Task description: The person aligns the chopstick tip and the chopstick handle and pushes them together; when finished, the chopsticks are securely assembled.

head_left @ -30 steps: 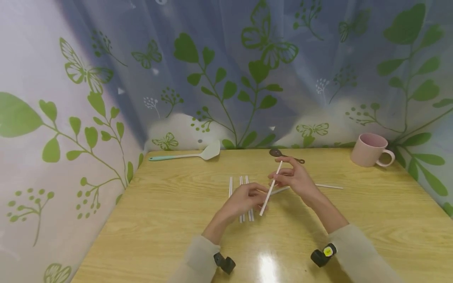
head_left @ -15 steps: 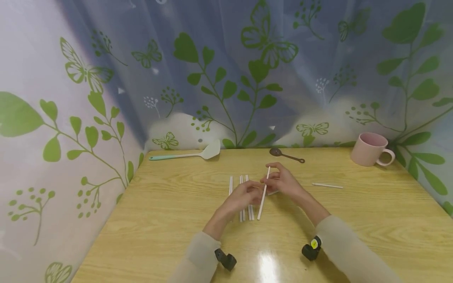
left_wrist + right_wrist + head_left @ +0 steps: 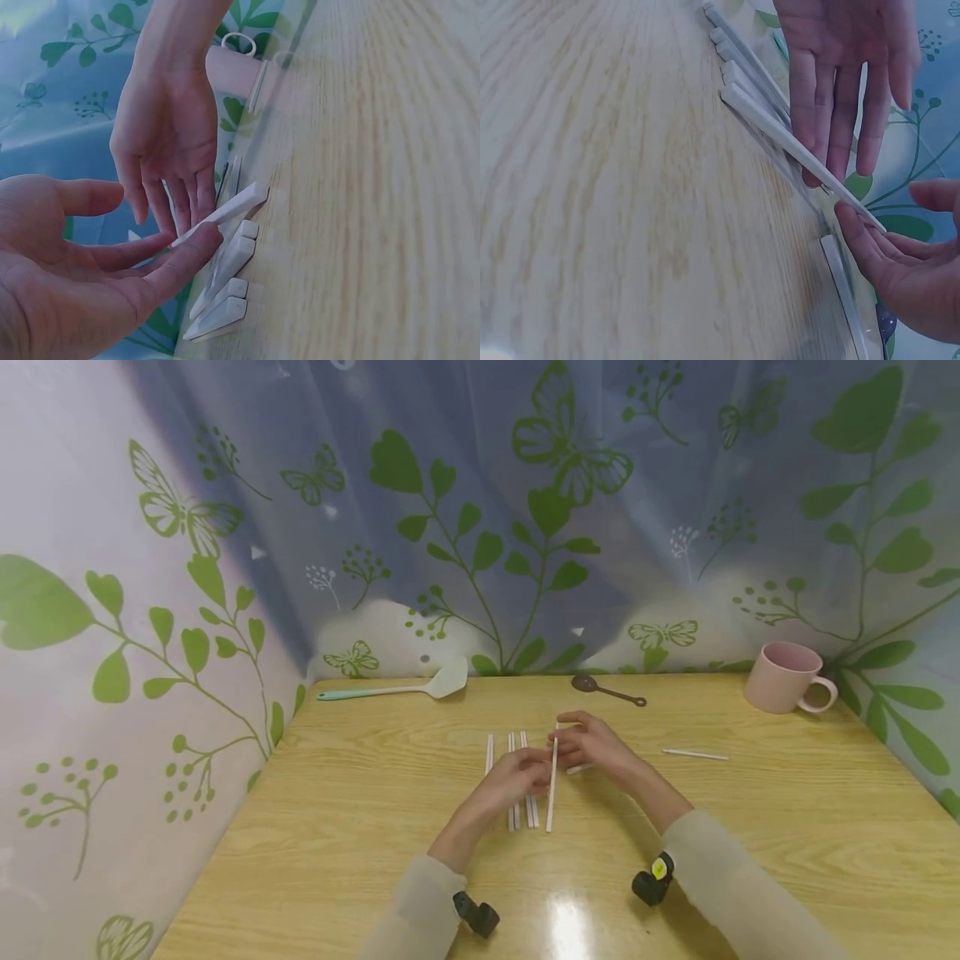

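In the head view a white chopstick (image 3: 552, 785) stands between my hands, its near end toward me. My left hand (image 3: 510, 781) touches it from the left with extended fingers, thumb apart in the left wrist view. On the other side my right hand (image 3: 600, 752) has its fingertips against the far part of the chopstick (image 3: 780, 136), with the thumb lifted away. Under and beside my left hand lie several more white chopsticks (image 3: 513, 818), roughly parallel, partly covered by it. Another chopstick (image 3: 844, 292) lies by my right hand, mostly hidden in the head view.
A single chopstick (image 3: 695, 754) lies farther right on the wooden table (image 3: 337, 860). Along the back edge are a spatula (image 3: 446, 682) with a mint handle, a dark brown spoon (image 3: 585, 683) and a pink mug (image 3: 780, 681). A patterned curtain (image 3: 480, 485) hangs behind.
My right hand has moved left and toward the left hand, bringing the chopstick beside the row and turning it nearly parallel to it. Its fingers have loosened. My left hand has barely moved.
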A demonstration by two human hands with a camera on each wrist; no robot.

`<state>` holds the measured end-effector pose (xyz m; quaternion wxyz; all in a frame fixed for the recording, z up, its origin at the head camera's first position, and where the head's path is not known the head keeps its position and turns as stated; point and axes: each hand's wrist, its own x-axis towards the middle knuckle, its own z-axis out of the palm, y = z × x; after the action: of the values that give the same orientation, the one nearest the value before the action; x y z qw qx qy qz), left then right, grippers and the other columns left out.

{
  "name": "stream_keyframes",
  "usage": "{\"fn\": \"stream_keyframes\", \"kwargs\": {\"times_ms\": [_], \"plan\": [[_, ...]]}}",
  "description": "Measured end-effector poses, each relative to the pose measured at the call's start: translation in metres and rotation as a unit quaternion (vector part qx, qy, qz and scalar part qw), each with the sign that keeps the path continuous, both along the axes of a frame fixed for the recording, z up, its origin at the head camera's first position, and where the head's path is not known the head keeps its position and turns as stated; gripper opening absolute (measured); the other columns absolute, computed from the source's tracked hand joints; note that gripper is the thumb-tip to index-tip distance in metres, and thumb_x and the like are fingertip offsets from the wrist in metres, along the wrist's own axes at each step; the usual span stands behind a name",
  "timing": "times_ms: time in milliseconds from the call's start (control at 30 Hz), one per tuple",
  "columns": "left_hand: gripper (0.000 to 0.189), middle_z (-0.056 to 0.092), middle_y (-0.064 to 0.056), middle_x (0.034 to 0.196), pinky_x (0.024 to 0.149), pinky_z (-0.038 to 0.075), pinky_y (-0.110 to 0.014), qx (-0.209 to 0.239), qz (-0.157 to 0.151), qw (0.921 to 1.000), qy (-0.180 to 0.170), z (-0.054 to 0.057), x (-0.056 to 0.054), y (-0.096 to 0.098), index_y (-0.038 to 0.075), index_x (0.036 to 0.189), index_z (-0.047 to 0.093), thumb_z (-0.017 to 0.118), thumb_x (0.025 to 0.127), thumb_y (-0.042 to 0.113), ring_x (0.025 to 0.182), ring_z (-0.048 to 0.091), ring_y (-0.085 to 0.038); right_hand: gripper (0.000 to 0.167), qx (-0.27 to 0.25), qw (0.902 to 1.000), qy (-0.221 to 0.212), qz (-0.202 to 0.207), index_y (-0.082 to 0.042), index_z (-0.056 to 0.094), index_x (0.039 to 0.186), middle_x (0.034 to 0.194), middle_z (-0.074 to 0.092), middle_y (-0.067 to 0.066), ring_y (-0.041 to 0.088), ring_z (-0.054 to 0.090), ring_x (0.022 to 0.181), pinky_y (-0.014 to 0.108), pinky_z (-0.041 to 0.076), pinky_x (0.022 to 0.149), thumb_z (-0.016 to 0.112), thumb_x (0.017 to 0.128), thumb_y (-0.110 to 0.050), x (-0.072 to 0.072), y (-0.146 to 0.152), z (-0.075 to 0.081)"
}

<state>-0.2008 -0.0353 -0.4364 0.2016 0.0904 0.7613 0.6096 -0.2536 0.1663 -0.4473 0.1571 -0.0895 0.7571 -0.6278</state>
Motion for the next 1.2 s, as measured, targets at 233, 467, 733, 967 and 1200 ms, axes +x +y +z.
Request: {"fn": "stream_keyframes", "kwargs": {"times_ms": [233, 467, 733, 967, 1200], "plan": [[0.047, 0.062, -0.021, 0.14, 0.111, 0.048, -0.051, -0.005, -0.004, 1.0, 0.005, 0.0, 0.006, -0.003, -0.004, 0.148, 0.051, 0.051, 0.109, 0.023, 0.119, 0.068, -0.037, 0.059, -0.031, 0.9993, -0.019, -0.002, 0.011, 0.025, 0.157, 0.147, 0.05, 0.036, 0.042, 0.064, 0.122, 0.045, 0.057, 0.1, 0.048, 0.11, -0.016, -0.006, -0.001, 0.0], [0.044, 0.062, -0.021, 0.139, 0.109, 0.051, -0.048, -0.003, -0.001, 1.0, 0.002, -0.003, 0.009, -0.004, -0.005, 0.143, 0.056, 0.052, 0.107, 0.019, 0.121, 0.067, -0.036, 0.057, -0.064, 0.9974, -0.032, -0.013, 0.015, 0.024, 0.155, 0.147, 0.046, 0.038, 0.041, 0.061, 0.127, 0.041, 0.054, 0.105, 0.043, 0.111, -0.016, -0.011, -0.001, -0.001], [0.047, 0.063, -0.018, 0.14, 0.109, 0.051, -0.046, -0.006, 0.002, 1.0, 0.0, -0.003, 0.008, -0.004, -0.004, 0.144, 0.055, 0.055, 0.105, 0.023, 0.124, 0.065, -0.034, 0.053, -0.108, 0.9926, -0.049, -0.027, 0.019, 0.025, 0.153, 0.145, 0.045, 0.04, 0.031, 0.065, 0.119, 0.036, 0.055, 0.103, 0.041, 0.111, -0.009, -0.022, -0.003, -0.007], [0.046, 0.063, -0.019, 0.139, 0.109, 0.051, -0.044, -0.003, 0.007, 1.0, 0.005, -0.001, 0.009, -0.005, -0.004, 0.144, 0.056, 0.056, 0.105, 0.021, 0.125, 0.065, -0.034, 0.052, -0.123, 0.9896, -0.061, -0.041, 0.021, 0.023, 0.152, 0.148, 0.041, 0.042, 0.029, 0.065, 0.12, 0.037, 0.053, 0.107, 0.038, 0.111, -0.009, -0.026, -0.004, -0.006], [0.044, 0.059, -0.019, 0.144, 0.11, 0.05, -0.044, -0.001, 0.009, 0.9999, 0.011, 0.001, 0.007, -0.005, -0.006, 0.141, 0.058, 0.057, 0.103, 0.018, 0.128, 0.062, -0.034, 0.05, -0.071, 0.9954, -0.047, -0.044, 0.019, 0.03, 0.151, 0.15, 0.042, 0.04, 0.046, 0.052, 0.136, 0.044, 0.048, 0.112, 0.039, 0.112, -0.011, -0.024, -0.006, -0.006]]}}
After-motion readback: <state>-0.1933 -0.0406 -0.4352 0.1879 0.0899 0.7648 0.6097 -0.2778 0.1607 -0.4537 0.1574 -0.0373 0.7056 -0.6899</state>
